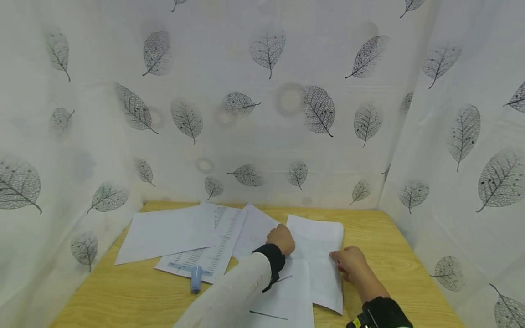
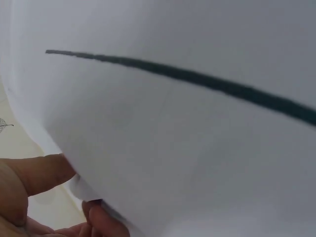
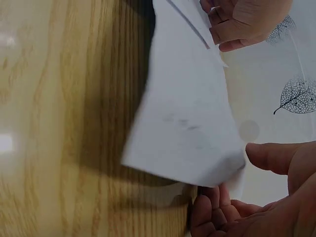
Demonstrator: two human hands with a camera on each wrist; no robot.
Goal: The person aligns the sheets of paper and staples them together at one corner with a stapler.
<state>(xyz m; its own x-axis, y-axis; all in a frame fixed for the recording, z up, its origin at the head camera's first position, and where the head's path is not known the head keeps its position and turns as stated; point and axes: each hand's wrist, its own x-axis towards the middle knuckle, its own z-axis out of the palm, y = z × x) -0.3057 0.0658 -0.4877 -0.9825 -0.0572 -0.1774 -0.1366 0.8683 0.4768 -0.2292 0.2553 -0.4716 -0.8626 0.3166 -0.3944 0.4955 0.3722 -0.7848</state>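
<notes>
Paper sheet (image 1: pixel 317 255) lies on the wooden surface (image 1: pixel 135 296) toward the right of the spread, its long axis running from near to far and leaning slightly left at the far end. Both hands are on it, one at each long edge. The left hand (image 1: pixel 281 238) sits at its far left edge, where the sheet overlaps a second sheet marked with a dark pen line (image 1: pixel 287 296); the right hand (image 1: pixel 352 262) meets the right edge about midway along. Either hand is already at the paper, so neither has to travel to reach it.

The left wrist view shows the left thumb and a curled finger (image 2: pixel 101 219) pinching a paper edge from below, with a lined white sheet (image 2: pixel 197 148) bowed close over the lens. In the right wrist view the right thumb (image 3: pixel 276 160) and fingers (image 3: pixel 212 212) close loosely around the corner of the sheet (image 3: pixel 187 128), which is raised off the surface and casts a shadow on the wood; the left hand (image 3: pixel 242 24) grips the opposite end.

Further left on the surface lie a plain white sheet (image 1: pixel 168 232) and a printed list (image 1: pixel 213 250), partly overlapped, with a small pale blue cylinder (image 1: pixel 196 278), perhaps a glue stick or marker, resting on the list's near edge. A leaf-patterned cloth (image 1: pixel 266 114) screens the surface on three sides.
</notes>
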